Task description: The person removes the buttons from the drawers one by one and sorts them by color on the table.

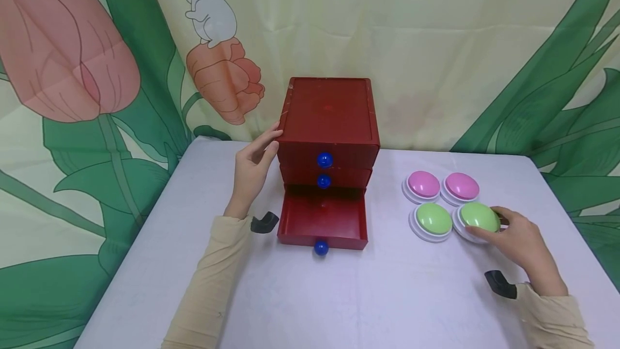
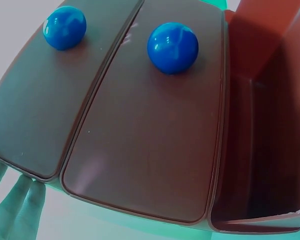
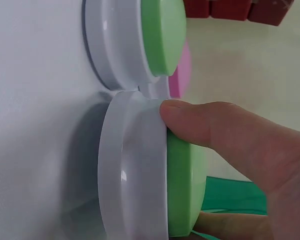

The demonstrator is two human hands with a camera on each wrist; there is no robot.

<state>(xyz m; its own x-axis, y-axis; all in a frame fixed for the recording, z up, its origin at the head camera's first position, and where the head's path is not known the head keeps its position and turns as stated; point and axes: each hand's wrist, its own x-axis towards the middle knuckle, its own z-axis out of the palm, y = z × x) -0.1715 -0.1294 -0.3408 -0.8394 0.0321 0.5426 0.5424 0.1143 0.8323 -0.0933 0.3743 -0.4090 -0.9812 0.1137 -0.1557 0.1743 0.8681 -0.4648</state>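
Observation:
A dark red drawer cabinet (image 1: 329, 112) with blue ball knobs stands at the back middle, its bottom drawer (image 1: 323, 217) pulled out and bare inside. My left hand (image 1: 252, 168) rests on the cabinet's left side, fingers mostly straight. In the left wrist view, its fingertips (image 2: 35, 192) touch the edge of the drawer fronts. At the right, my right hand (image 1: 525, 241) grips a green push button (image 1: 479, 215) with a white base, thumb on one side and fingers on the other. The right wrist view shows a shadow beneath that base (image 3: 135, 165).
Close to the gripped button are another green button (image 1: 433, 218) and two pink buttons, one (image 1: 423, 183) at the left and one (image 1: 462, 186) at the right. Behind the white table (image 1: 387, 295) hangs a printed curtain (image 1: 411, 42).

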